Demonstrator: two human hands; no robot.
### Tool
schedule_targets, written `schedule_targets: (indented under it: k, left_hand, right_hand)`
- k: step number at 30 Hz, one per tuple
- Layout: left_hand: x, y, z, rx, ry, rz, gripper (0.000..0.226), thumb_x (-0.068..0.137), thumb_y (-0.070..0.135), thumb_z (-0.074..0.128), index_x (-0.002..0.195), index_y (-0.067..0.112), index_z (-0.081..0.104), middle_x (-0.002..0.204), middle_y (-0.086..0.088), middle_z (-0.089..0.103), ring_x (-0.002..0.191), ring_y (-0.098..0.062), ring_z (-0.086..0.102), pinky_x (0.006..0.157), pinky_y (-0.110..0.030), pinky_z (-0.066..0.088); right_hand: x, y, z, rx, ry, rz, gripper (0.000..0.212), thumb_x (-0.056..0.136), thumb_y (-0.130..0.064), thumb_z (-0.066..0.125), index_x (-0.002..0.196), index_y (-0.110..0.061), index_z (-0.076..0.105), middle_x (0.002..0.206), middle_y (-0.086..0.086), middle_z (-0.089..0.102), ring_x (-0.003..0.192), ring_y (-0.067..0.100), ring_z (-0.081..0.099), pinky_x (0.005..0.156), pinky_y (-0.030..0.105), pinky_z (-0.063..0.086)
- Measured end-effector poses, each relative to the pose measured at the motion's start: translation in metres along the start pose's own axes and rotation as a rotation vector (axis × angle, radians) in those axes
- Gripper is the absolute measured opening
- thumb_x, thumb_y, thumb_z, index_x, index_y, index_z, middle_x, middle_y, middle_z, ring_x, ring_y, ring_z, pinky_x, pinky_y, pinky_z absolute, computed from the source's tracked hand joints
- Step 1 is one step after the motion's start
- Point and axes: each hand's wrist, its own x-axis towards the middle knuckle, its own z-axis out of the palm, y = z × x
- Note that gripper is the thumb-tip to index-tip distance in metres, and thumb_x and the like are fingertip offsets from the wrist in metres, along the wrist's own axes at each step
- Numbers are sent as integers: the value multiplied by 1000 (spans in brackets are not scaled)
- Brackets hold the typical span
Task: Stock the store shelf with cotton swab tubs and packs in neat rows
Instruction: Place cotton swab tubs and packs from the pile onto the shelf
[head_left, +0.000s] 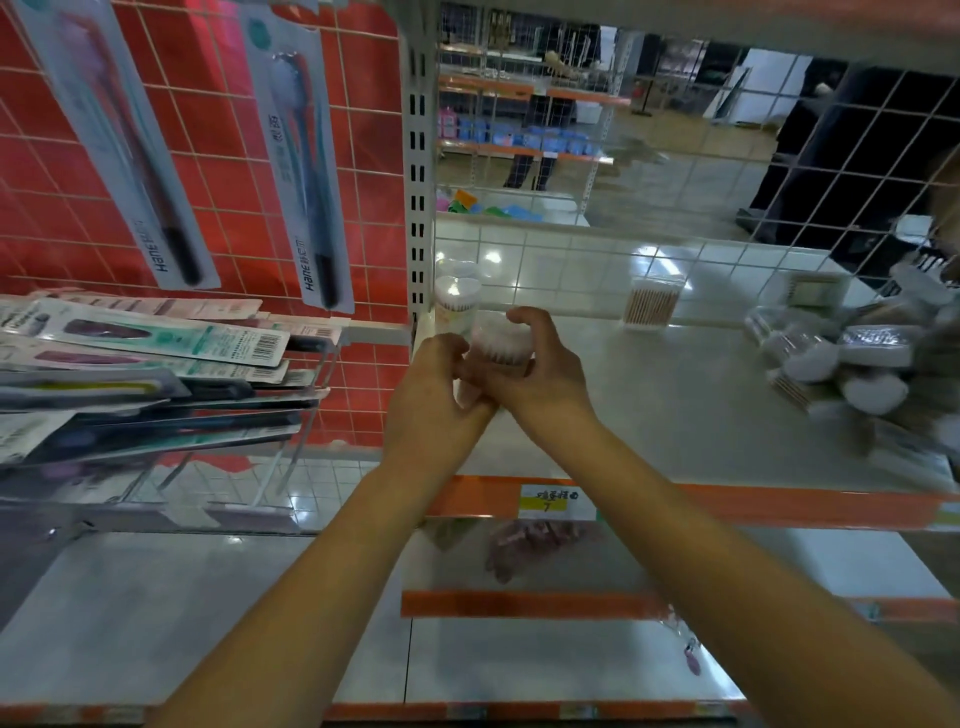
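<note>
We cup the round clear plastic tub of white cotton swabs (501, 344) in both hands, right hand (540, 364) curled over it and left hand (434, 384) pinching its near side. It hangs upright above the pale grey metal shelf (649, 415), and the standing tubs (457, 301) lie just beyond our fingers (524, 317), toward the left rear corner.

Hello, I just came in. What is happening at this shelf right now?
A person is stocking a store shelf with cotton swabs. Both hands hold one round tub of swabs near the shelf's left end: the right hand curls over it and the left hand grips it from the side. Behind it, two tubs already stand by the upright post. A rectangular box of swabs stands further back, and a loose pile of packs lies at the right, not yet arranged.
</note>
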Motion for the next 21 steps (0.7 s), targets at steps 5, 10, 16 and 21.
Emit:
schedule_targets:
  k: [5,10,16,21]
  left_hand:
    - [5,-18,-13,118,-159,16,31,84,13,63,112,20,52,111,3,52,100,-17,52,75,-20,41]
    - [1,-34,-26,454,-341,41,49,89,20,55,136,20,41,127,-5,50,110,-24,50,85,-36,46]
    - [-5,-43,-31,609,-485,103,41,97,33,39,136,21,42,126,0,52,111,-20,51,84,-27,41]
    - [-7,-51,-30,596,-484,96,37,98,36,39,130,20,49,117,0,57,103,-19,54,79,-28,42]
  right_hand:
    - [28,12,10,-67,-38,-109,65,73,-22,78,123,-7,40,103,-1,45,87,15,48,58,5,38]
    - [48,33,32,-23,-114,-126,66,68,-14,81,120,-1,42,108,0,47,97,17,49,70,13,42]
    - [59,53,55,-80,-51,-61,83,76,-26,75,144,-18,27,135,9,48,113,25,52,83,25,39]
    - [70,55,69,-53,57,58,83,80,-27,71,143,-7,20,126,12,55,109,24,56,77,23,39]
